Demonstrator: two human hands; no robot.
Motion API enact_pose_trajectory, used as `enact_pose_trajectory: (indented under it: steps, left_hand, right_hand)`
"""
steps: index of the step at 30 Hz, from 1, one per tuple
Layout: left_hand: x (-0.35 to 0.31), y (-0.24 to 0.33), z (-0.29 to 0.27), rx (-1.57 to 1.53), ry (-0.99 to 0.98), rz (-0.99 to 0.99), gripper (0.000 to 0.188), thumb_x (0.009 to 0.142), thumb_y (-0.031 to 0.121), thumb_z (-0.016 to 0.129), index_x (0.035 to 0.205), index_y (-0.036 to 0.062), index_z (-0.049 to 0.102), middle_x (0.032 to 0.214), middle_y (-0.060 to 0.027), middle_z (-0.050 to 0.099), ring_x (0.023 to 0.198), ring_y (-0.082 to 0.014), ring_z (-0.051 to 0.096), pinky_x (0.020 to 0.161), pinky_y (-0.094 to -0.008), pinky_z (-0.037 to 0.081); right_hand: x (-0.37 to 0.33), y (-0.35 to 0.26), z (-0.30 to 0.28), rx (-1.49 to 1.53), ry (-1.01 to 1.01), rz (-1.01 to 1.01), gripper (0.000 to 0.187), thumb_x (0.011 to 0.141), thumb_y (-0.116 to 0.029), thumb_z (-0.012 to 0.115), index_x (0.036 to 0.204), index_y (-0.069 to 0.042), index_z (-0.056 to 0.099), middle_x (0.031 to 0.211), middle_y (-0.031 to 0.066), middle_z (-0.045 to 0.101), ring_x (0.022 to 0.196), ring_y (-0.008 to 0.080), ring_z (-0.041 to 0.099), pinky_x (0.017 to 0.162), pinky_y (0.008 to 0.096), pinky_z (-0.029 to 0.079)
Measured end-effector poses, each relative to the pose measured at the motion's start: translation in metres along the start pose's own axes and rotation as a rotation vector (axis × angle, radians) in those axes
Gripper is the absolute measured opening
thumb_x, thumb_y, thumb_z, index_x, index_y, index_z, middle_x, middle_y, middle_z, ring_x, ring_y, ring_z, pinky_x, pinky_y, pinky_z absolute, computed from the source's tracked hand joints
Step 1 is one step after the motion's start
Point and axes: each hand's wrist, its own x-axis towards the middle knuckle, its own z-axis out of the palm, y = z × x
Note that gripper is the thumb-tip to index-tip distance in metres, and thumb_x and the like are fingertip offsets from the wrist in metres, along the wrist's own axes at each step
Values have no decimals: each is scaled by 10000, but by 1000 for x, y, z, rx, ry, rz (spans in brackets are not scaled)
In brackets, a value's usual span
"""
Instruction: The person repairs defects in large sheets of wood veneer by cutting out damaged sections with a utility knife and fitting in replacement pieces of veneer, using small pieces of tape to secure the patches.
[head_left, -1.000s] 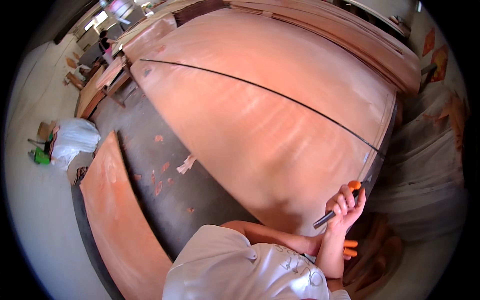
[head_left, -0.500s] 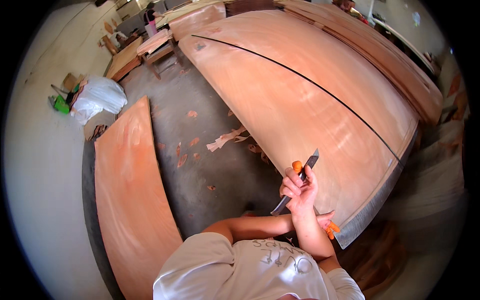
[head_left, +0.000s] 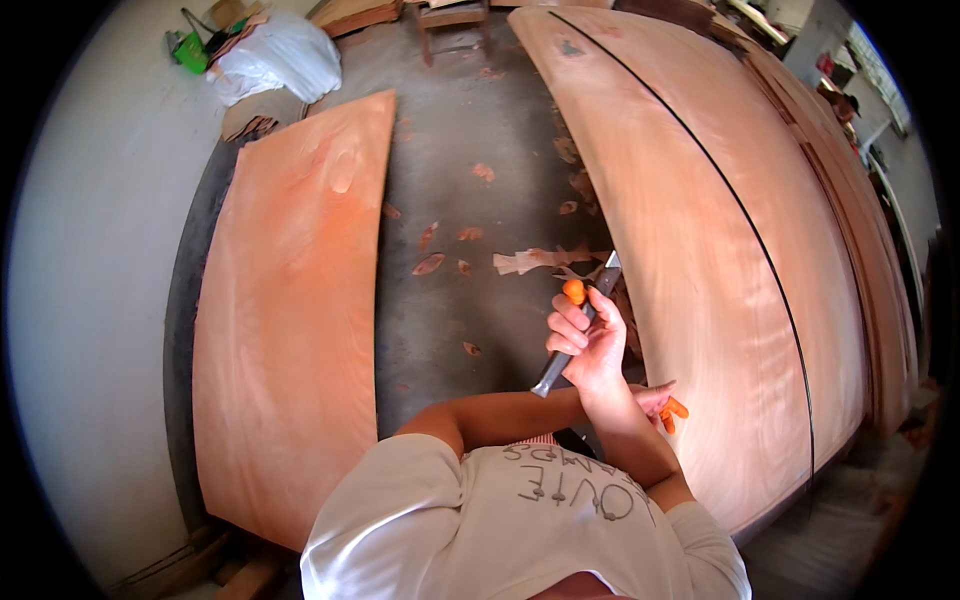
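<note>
My right hand [head_left: 592, 335] is closed round a dark, flat bar-shaped knife [head_left: 570, 368], held slanting with its angled blade tip upward. An orange finger cot [head_left: 574, 291] covers one fingertip of this hand. Beneath the right forearm my left arm crosses over to the right. There my left hand [head_left: 655, 400] shows beside the near edge of a large wood veneer sheet [head_left: 720, 330], its fingers apart, some in orange cots. Nothing shows in it, though the right forearm hides part of it. In the picture, the blade tip overlaps the sheet's left edge; contact cannot be told.
A second veneer panel [head_left: 290, 320] lies at left. Veneer scraps [head_left: 530, 261] litter the grey floor [head_left: 440, 180] between the sheets. A dark line [head_left: 740, 190] curves along the large sheet. Far left are a white plastic bag [head_left: 280, 60] and a green object [head_left: 187, 52].
My view has turned left and downward, so both sheets sit differently in the picture. The right hand still grips the knife, and the arms stay crossed.
</note>
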Motion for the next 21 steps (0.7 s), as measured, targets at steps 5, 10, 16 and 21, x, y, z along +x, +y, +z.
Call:
enact_pose_trajectory:
  steps: [5,10,16,21]
  left_hand:
    - [-63,64,-51,-243,117,104,665,877,591,223,1175,37,438,881,-35,543,684,-98,492,610,-247,423]
    - [-93,113,-115,-164,181,258,646,877,581,262,1248,78,426,1054,-6,533,838,-83,443,744,-215,390]
    - [-96,197,-199,-319,184,293,622,873,579,291,1228,93,448,1054,-7,519,884,-92,444,792,-240,380]
    - [-103,268,-249,-382,204,370,628,869,583,300,1228,89,446,1053,-10,515,909,-97,437,812,-255,375]
  right_hand:
    - [107,18,-9,0,-10,158,209,859,-248,462,909,-53,517,616,-10,385,471,66,325,416,182,262]
    - [183,1,-29,-72,17,271,200,865,-255,437,908,-74,510,620,-35,376,477,46,306,421,177,227]
    - [290,-46,-32,-71,27,374,213,864,-234,430,885,-37,507,606,-36,391,472,43,300,414,173,225]
    - [372,-78,-14,-51,-25,406,201,872,-223,409,853,-41,493,605,-29,396,465,45,299,391,169,234]
